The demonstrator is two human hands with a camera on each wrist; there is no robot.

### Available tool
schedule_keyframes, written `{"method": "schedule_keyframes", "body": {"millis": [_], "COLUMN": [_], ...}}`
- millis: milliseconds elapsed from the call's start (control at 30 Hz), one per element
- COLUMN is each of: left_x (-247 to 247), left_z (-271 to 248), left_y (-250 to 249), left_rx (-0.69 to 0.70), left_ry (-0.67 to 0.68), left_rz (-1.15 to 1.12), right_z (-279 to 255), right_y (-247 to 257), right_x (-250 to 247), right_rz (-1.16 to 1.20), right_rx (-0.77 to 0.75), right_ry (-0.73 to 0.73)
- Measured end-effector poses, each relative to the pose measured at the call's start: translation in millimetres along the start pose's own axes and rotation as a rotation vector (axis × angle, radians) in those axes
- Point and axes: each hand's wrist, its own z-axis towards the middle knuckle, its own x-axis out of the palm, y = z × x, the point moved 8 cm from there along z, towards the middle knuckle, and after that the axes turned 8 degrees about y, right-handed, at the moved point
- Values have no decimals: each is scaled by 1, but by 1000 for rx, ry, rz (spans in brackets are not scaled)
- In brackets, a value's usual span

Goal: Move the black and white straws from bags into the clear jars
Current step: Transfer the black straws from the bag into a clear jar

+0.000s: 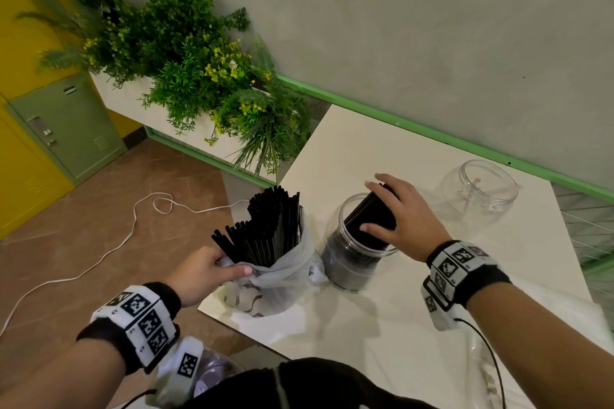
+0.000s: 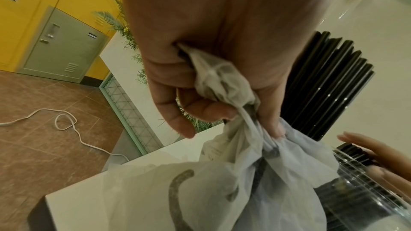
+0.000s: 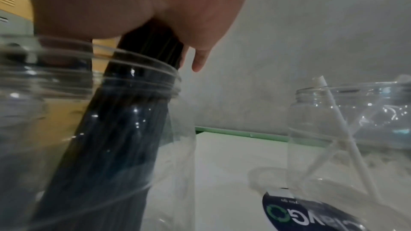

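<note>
A thin white plastic bag (image 1: 282, 276) (image 2: 255, 182) full of upright black straws (image 1: 269, 229) (image 2: 322, 85) stands at the table's near left corner. My left hand (image 1: 212, 271) (image 2: 211, 85) grips the bag's bunched rim. Right of it stands a clear jar (image 1: 352, 262) (image 3: 144, 111). My right hand (image 1: 395, 212) (image 3: 144, 15) holds a bundle of black straws (image 1: 372, 219) (image 3: 124, 120) tilted into that jar's mouth. A second clear jar (image 1: 478, 188) (image 3: 344, 120) stands farther right; the right wrist view shows one white straw (image 3: 338, 126) in it.
The white table (image 1: 415, 309) ends close to the bag on the left. A planter of green plants (image 1: 199, 76) sits beyond that edge. A white cable (image 1: 109, 249) lies on the brown floor. Clear plastic wrapping with a dark label (image 3: 300, 217) lies near the second jar.
</note>
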Motion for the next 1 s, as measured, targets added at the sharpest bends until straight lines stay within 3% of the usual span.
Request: {"method": "schedule_keyframes", "body": {"millis": [100,200,333,633,733,833,900,1000], "left_x": [0,0,-1,0,0,-1,-2,-1], "left_z": [0,-1,-3,1,3,2,1,2], "left_y": [-1,-1,1,6,7,6,6,12], "left_rx": [-5,-9,-7,12,9,8,14,20], "left_ry": [-9,-9,-18,9,19,6,-6,14], "left_rz": [-8,-9,-3,-29,-28,-19,-11,2], "right_z": [20,36,42,36,30,23,21,24], "right_y": [-7,-3,-5,-14,-3,40,76,111], "right_x": [-2,-7,0,-13,-29,-45,-33,15], "right_rz": [55,34,-121,-103,-72,112,271,578], "right_rx": [98,102,153,235,231,102,-19,-26], "right_ry": [-49,-101,-15,15,-86,-240,-174,118]}}
